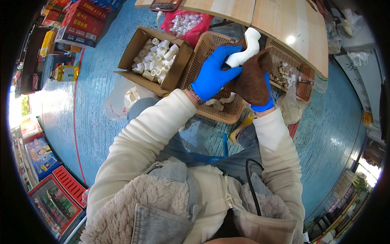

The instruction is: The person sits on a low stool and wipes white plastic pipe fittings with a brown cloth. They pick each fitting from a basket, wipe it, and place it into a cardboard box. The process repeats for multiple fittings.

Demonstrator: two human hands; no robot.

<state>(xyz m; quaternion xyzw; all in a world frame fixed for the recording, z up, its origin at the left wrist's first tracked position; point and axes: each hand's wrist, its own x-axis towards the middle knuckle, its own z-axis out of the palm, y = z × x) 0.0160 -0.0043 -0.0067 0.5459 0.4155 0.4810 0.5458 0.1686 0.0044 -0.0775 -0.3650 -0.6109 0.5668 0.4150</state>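
In front of me I hold up a white S-shaped plastic pipe bend [248, 49]. My left hand [215, 75], in a blue glove, is closed on it, thumb and fingers at its lower end. A brown cloth [255, 79] lies against the pipe's right side. My right hand [267, 97], also gloved in blue, is closed on the cloth, which hides most of its fingers. Below both hands is a tan plastic basket [195, 61] with a few curved white pipe pieces [219, 103] at its near end.
A cardboard box [180, 57] of short white pipe fittings [156, 61] stands left of the basket, with a pink bag [203, 22] of small white pieces behind. Beneath the wooden table [284, 20], another basket [306, 89] holds small fittings. A clear bag [115, 99] lies on the blue floor.
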